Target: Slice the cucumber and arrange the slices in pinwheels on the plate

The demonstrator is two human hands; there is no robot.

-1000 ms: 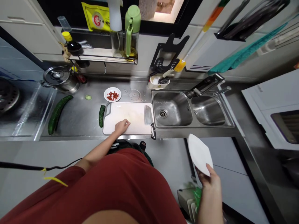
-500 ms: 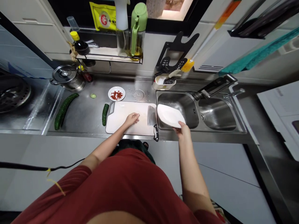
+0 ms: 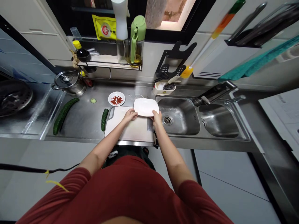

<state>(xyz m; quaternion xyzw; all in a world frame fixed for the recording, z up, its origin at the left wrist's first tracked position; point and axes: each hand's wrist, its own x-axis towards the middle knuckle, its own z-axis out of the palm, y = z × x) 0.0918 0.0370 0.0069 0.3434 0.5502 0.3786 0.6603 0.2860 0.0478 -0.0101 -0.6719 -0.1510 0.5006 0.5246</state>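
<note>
A white plate (image 3: 146,107) is held up over the back right part of the white cutting board (image 3: 130,132). My left hand (image 3: 130,115) grips its left edge and my right hand (image 3: 156,118) its right edge. Under the plate and my right hand lies a kitchen knife, mostly hidden; its black handle (image 3: 155,140) shows at the board's right side. A short piece of cucumber (image 3: 104,119) rests along the board's left edge. Behind the board sits a small white dish (image 3: 113,95) of chopped red pieces.
A long cucumber (image 3: 64,115) and a cucumber slice (image 3: 93,100) lie on the steel counter to the left, near a lidded pot (image 3: 69,83). To the right is a double sink (image 3: 179,115) with a faucet (image 3: 215,93). A bottle rack (image 3: 109,62) hangs behind.
The plate has moved left from above the sink to above the cutting board, carried by my right hand. My left hand has come to its left edge and taken hold.
</note>
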